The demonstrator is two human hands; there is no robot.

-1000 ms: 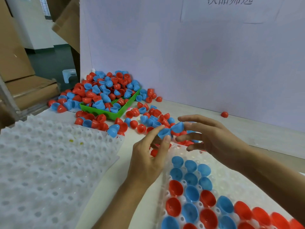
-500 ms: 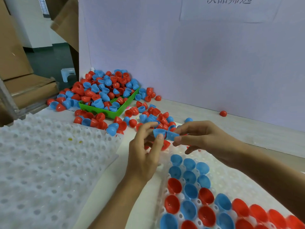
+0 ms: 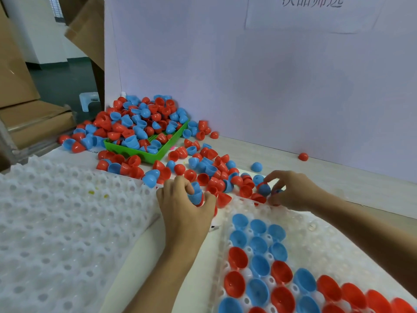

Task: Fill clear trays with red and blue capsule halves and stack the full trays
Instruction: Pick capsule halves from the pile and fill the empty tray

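A clear tray (image 3: pixel 320 236) lies at the lower right, partly filled with red and blue capsule halves (image 3: pixel 259 265) sitting open side up. My left hand (image 3: pixel 182 208) is beside the tray's far left corner, fingers curled round stacked blue capsule halves (image 3: pixel 195 194). At the tray's far edge my right hand (image 3: pixel 291 190) reaches into the loose capsule halves (image 3: pixel 216 172) on the table, fingertips at a blue capsule half (image 3: pixel 264 189); what it pinches is partly hidden.
A green tray (image 3: pixel 144 155) heaped with red and blue halves stands at the back, against a white board (image 3: pixel 248 75). A stack of white dimpled trays (image 3: pixel 56 222) fills the left. A lone red half (image 3: pixel 303 156) lies by the board. Cardboard boxes stand far left.
My hands have separated: the right hand moved right and down to the loose halves at the tray's far edge, and the left hand lowered with the blue halves in it.
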